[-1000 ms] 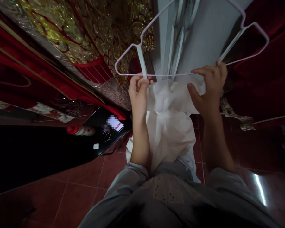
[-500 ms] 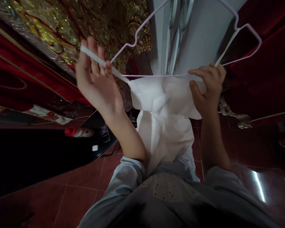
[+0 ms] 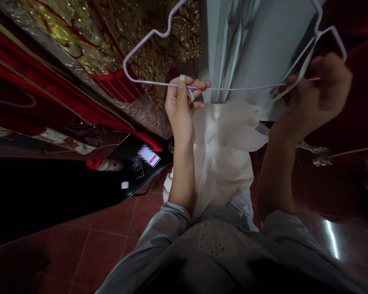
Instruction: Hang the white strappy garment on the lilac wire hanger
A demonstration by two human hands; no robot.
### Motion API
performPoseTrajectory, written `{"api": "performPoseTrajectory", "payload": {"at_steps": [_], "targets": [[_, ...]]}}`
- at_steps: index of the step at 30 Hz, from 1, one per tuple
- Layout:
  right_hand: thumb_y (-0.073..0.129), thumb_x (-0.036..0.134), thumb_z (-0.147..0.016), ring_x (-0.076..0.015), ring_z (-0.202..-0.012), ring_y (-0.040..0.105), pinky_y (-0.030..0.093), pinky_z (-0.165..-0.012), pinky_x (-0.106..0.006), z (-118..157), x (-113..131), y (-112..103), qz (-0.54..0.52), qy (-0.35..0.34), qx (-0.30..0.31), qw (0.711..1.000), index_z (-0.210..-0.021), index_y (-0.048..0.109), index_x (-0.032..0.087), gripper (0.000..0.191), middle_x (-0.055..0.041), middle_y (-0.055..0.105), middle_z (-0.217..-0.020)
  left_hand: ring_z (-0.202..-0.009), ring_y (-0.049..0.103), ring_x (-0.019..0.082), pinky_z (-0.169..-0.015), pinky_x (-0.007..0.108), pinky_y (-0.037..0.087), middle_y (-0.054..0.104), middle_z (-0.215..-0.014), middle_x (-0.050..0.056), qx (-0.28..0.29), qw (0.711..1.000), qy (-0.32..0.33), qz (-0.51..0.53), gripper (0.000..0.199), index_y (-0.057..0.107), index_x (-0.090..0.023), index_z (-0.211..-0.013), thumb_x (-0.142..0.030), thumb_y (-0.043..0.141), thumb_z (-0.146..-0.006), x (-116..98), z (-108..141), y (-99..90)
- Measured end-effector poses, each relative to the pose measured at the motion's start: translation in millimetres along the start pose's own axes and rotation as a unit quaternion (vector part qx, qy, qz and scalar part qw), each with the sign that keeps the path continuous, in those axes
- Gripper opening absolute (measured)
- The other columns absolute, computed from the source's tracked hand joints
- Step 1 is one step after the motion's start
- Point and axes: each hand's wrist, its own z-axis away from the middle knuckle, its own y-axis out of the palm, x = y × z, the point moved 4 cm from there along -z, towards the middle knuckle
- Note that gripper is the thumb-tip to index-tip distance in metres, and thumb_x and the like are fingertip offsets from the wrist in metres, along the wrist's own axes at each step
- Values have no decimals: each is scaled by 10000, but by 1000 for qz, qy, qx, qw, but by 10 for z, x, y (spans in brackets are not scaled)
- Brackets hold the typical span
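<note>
A pale pink clothes hanger spans the space before me. My left hand grips its lower bar, thumb laid across it, with a white strap caught between the fingers. My right hand, blurred, is curled at the bar's right end around another white strap. That strap runs up to the hanger's right notch. Below the bar hangs a white garment, its upper edge near my left fingers. Parts of my right fingers are hidden in shadow.
On the left, a black table holds a red-capped bottle, a lit phone and a small white case. Gold-sequined red fabric hangs at upper left. Dark red cloth hangs on the right. Red tiles cover the floor.
My left hand has gone from open with the strap across its fingers to gripping the bar, farther right. My right hand has moved right and up. The phone screen has lit.
</note>
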Motion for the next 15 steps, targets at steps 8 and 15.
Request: {"api": "performPoseTrajectory", "payload": {"at_steps": [8,15], "targets": [[751,297,-827,-190,-740,688,615,-746,-422,-234,-143,-284,-20,249,124,960,-1011,835,209,221,-75,723,-882,-980,778,240,-646,328,440,703,-898,38,-5,1000,21,-15,259,563,-284,-975,-303,419,-1189,57,-51,-65],[842,145,-790,-184,-758,743,645,-673,-358,-554,525,205,33,152,200,967,-958,902,309,242,-15,807,-941,-962,795,257,-592,303,489,726,-881,43,-4,1000,4,-13,259,614,-303,-933,-326,499,-1163,82,-58,-89]]}}
